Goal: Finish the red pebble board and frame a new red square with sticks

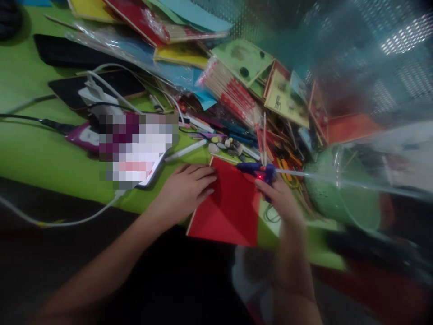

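Observation:
A thin red board (233, 203) with wooden edging lies in front of me, its near end reaching the table's front edge. My left hand (189, 187) rests palm down at the board's left side, fingers stretched onto its surface. In my right hand (282, 196) is a blue glue gun (255, 169), with a red light glowing on it. Its nozzle points left, above the board's upper right part. A long translucent glue stick (297, 173) runs out of its back to the right.
Behind the board lie pebbles (221, 146), markers (187, 150) and bundled red-tipped sticks (230, 92). A phone (149, 169) with cables lies left. A green basket (341, 194) stands right. Painted panels (240, 61) and dark boards (74, 52) fill the back.

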Action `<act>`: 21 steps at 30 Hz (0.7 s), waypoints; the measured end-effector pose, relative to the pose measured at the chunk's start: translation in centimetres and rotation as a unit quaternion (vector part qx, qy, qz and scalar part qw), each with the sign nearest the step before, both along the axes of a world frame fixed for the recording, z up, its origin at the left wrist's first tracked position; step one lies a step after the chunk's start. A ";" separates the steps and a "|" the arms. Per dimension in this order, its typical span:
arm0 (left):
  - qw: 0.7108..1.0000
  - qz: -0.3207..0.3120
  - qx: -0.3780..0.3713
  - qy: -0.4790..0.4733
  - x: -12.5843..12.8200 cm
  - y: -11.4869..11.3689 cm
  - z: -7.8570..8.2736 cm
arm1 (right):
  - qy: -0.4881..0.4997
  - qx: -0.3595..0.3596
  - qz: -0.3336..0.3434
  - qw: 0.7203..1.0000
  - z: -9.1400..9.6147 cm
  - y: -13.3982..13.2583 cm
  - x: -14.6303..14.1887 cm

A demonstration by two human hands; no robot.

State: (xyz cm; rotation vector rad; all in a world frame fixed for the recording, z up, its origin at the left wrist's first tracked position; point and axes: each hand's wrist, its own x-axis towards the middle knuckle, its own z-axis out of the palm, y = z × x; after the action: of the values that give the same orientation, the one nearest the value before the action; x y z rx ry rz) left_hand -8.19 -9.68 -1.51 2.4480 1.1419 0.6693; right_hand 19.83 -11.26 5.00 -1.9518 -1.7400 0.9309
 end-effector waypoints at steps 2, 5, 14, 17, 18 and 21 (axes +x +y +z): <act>1.000 0.000 -0.003 -0.001 0.0 0.0 0.1 | -0.002 0.000 -0.005 1.000 0.1 -0.1 0.2; 1.000 -0.001 -0.006 -0.006 0.0 0.0 0.1 | 0.009 -0.002 -0.013 1.000 0.3 -0.4 0.3; 1.000 -0.005 -0.006 -0.003 -0.2 -0.4 -0.3 | 0.055 0.002 -0.025 0.998 -0.4 -0.6 0.4; 1.000 -0.005 -0.007 -0.010 -0.3 -0.4 -0.4 | 0.034 -0.005 -0.009 0.999 -0.5 -0.5 0.2; 1.000 -0.006 -0.006 -0.011 -0.3 -0.3 -0.4 | 0.024 -0.003 -0.005 1.000 -0.5 -0.5 0.1; 1.000 -0.007 -0.004 -0.007 -0.4 -0.3 -0.4 | 0.006 0.013 0.004 1.000 -0.4 -0.3 -0.2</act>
State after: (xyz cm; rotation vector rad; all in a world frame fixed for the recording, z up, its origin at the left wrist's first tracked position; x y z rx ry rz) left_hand -8.55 -9.99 -1.90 2.4378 1.1198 0.6759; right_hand 19.67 -11.57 4.58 -1.9213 -1.7457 0.9169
